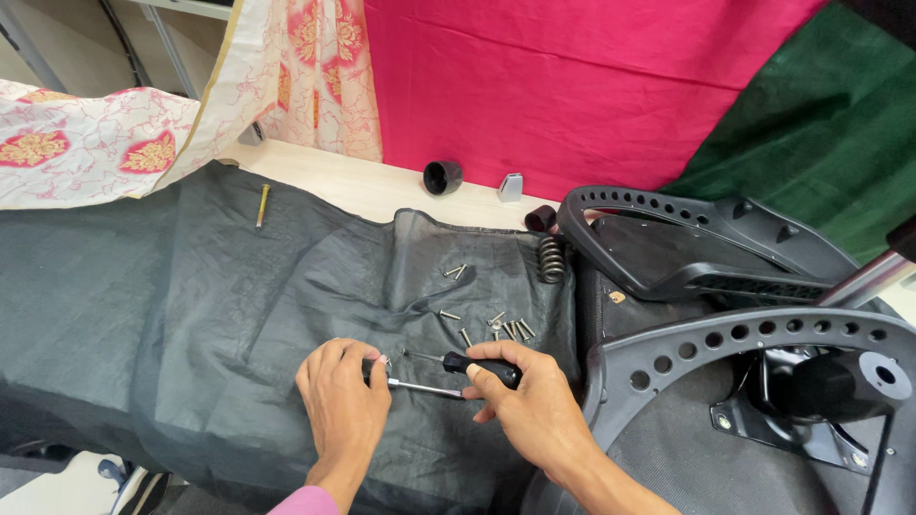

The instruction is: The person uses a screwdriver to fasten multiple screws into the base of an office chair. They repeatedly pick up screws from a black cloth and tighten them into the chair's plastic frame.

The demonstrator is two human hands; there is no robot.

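No packages, labels, signs or screens show anywhere on the cloth-covered worktop or around it.

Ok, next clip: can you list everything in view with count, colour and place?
screwdriver: one, black handle, gripped in the right hand
metal rod: one, silver, lying between the two hands
loose screws: about a dozen, silver, scattered on the mesh above the hands
spring: one, dark coil, right of the screws
mesh fabric: one, dark grey, spread over the table
chair frames: two, black, perforated, at right
long bolt: one, brass, upper left on the mesh
round cap: one, black, on the table by the pink cloth
left hand: fingers on the rod's end
right hand: closed on the screwdriver
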